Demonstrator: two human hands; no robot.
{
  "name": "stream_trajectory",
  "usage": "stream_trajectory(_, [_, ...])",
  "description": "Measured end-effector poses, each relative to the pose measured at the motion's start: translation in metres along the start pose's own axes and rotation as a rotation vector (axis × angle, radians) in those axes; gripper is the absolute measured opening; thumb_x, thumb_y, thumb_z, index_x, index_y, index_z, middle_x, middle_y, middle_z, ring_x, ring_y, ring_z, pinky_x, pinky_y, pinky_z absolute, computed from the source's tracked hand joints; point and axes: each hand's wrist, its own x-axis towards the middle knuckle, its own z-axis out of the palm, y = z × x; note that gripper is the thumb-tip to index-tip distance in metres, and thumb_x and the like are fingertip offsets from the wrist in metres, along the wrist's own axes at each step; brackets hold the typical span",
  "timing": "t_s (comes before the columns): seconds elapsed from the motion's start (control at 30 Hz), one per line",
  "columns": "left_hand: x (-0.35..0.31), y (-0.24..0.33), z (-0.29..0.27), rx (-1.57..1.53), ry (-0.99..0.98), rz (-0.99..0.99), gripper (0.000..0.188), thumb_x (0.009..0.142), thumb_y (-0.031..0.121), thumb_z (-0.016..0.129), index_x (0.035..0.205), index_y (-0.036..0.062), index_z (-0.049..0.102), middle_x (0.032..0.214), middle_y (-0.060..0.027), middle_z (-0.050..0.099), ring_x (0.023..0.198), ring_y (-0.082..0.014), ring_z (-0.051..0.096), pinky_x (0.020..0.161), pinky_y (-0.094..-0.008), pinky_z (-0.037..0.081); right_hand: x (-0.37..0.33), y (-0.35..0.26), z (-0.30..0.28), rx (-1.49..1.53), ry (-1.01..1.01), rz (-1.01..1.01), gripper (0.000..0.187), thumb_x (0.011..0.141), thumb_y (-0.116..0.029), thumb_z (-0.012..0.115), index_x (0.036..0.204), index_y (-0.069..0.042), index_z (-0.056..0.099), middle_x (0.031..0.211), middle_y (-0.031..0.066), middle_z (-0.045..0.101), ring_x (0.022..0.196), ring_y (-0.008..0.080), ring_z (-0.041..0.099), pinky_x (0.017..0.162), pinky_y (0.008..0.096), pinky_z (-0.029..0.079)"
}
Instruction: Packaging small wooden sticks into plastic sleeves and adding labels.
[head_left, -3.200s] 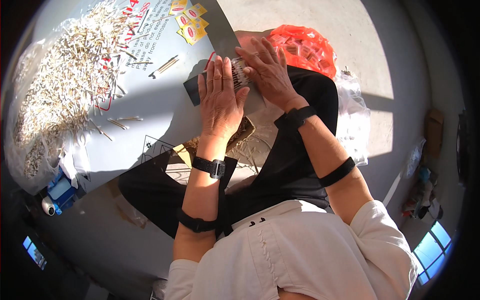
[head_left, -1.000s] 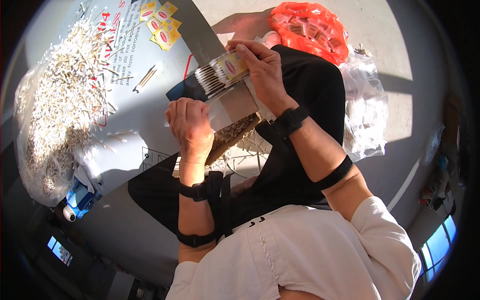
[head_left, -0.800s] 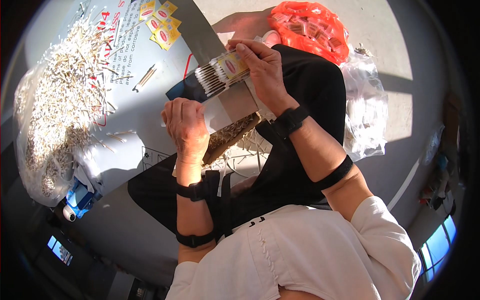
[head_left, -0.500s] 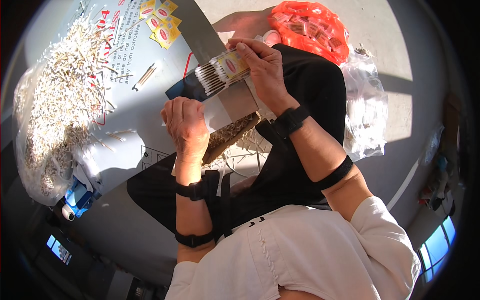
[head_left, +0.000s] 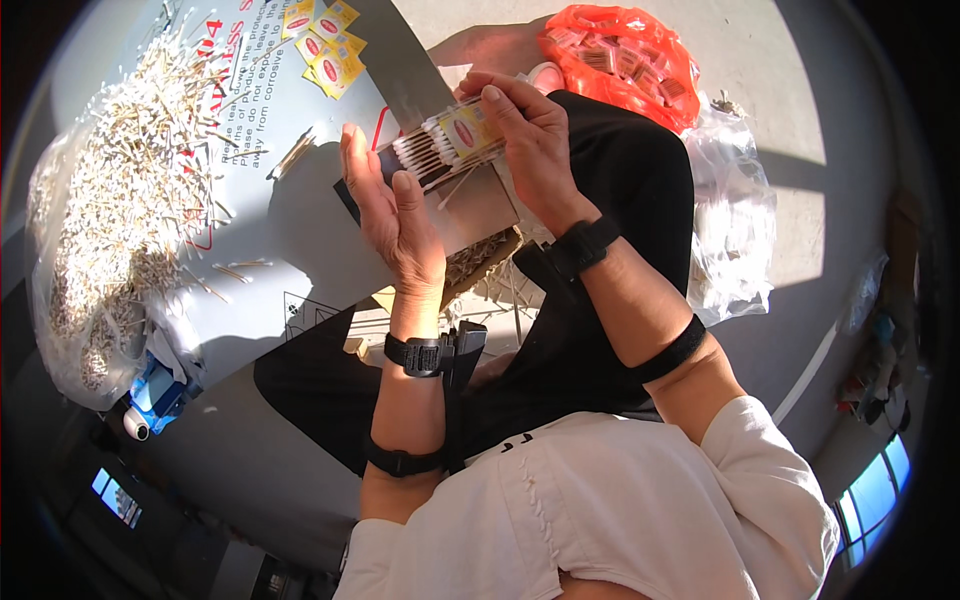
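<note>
Between both hands (head_left: 455, 185), a cotton-swab bundle (head_left: 440, 148) is held.

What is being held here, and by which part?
A bundle of cotton swabs: the right hand grips its labelled end, while the left hand sits open against the other end.

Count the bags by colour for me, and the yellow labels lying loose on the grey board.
Orange bags: 1
Clear bags: 1
Loose yellow labels: about 6, overlapping, hard to separate
Total: about 8
</note>
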Motion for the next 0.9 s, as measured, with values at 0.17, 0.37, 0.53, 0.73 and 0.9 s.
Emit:
stream_trajectory(0.17, [0.008,0.005,0.018,-0.117,-0.031,-0.063,0.064,0.104,0.039,0.042,0.148,-0.0047,0.025,0.152,-0.0253,0.029,0.142,-0.0325,0.031,0.119,-0.0450,0.020,0.000,0.001,0.000,0.058,-0.008,-0.018,0.026,0.101,-0.013,0.052,0.122,-0.001,0.062,0.109,0.0080,0.068,0.100,0.0128,0.064,0.090,0.0265,0.051])
stream_trajectory(0.37, [0.007,0.007,0.031,-0.245,0.022,-0.127,0.065,0.104,0.043,0.038,0.146,-0.0056,0.027,0.151,-0.0249,0.030,0.141,-0.0321,0.031,0.119,-0.0438,0.021,0.000,0.000,-0.001,0.003,-0.052,-0.046,0.027,0.103,-0.015,0.050,0.122,-0.001,0.061,0.110,0.0078,0.068,0.103,0.0125,0.062,0.092,0.0265,0.050])
stream_trajectory(0.53, [0.007,0.010,0.047,-0.333,0.015,-0.131,0.069,0.103,0.048,0.036,0.145,-0.0057,0.028,0.152,-0.0229,0.030,0.142,-0.0320,0.029,0.119,-0.0442,0.019,-0.003,0.001,0.002,-0.064,-0.073,-0.072,0.027,0.103,-0.016,0.048,0.123,-0.001,0.061,0.110,0.0074,0.068,0.105,0.0119,0.061,0.093,0.0252,0.048])
stream_trajectory(0.73, [0.007,0.006,0.034,-0.547,0.124,-0.185,0.063,0.104,0.043,0.037,0.145,-0.0048,0.030,0.152,-0.0218,0.030,0.143,-0.0314,0.028,0.118,-0.0443,0.021,-0.002,-0.003,-0.003,-0.067,-0.081,-0.055,0.030,0.103,-0.020,0.051,0.126,-0.002,0.059,0.110,0.0068,0.068,0.104,0.0108,0.060,0.092,0.0248,0.048])
stream_trajectory(0.9, [-0.008,0.013,0.046,-0.472,0.127,-0.197,0.066,0.102,0.042,0.045,0.147,-0.0027,0.027,0.155,-0.0208,0.024,0.146,-0.0293,0.021,0.119,-0.0431,0.017,-0.003,-0.004,0.001,0.002,-0.037,0.021,0.033,0.099,-0.019,0.057,0.128,-0.002,0.056,0.101,0.0059,0.067,0.093,0.0089,0.061,0.083,0.0236,0.050])
